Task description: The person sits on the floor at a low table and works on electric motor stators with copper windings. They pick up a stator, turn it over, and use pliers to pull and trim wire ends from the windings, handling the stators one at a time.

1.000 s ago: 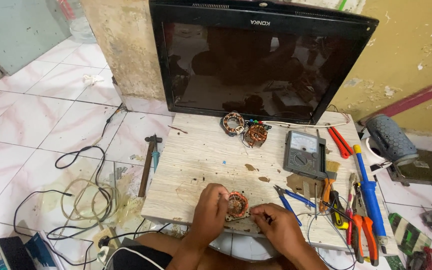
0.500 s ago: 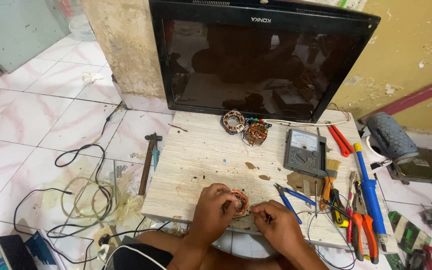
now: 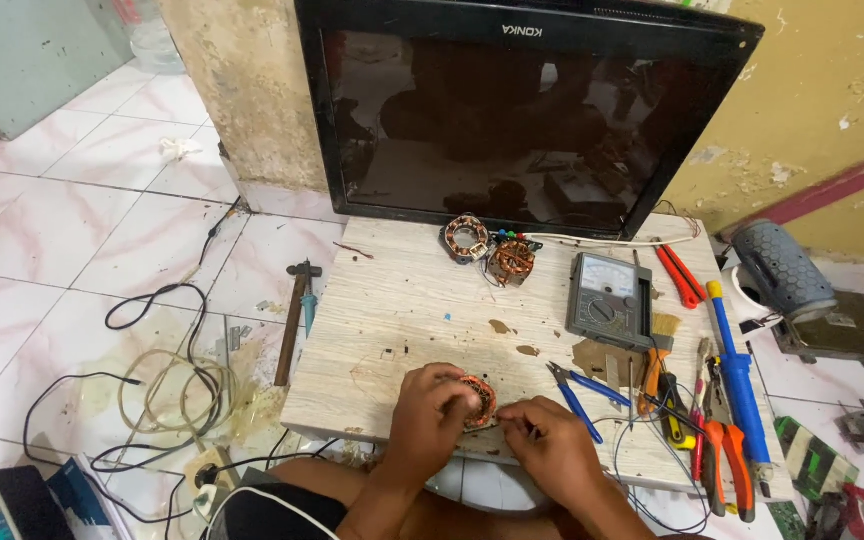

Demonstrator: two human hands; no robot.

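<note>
Left hand (image 3: 430,412) fingers curled around copper-wound stator (image 3: 478,400), right hand (image 3: 550,448) pinching its wire.

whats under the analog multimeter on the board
The analog multimeter lies flat on the pale wooden board; a brown scrap shows at its near edge. Whatever is directly beneath is covered.

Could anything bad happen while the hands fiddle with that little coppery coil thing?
Maybe. The left hand holds the small copper-wound coil at the near edge of the board, so it could slip off. The right hand pinches a fine wire that might snap. The blue-handled pliers lie close by and could get knocked.
</note>
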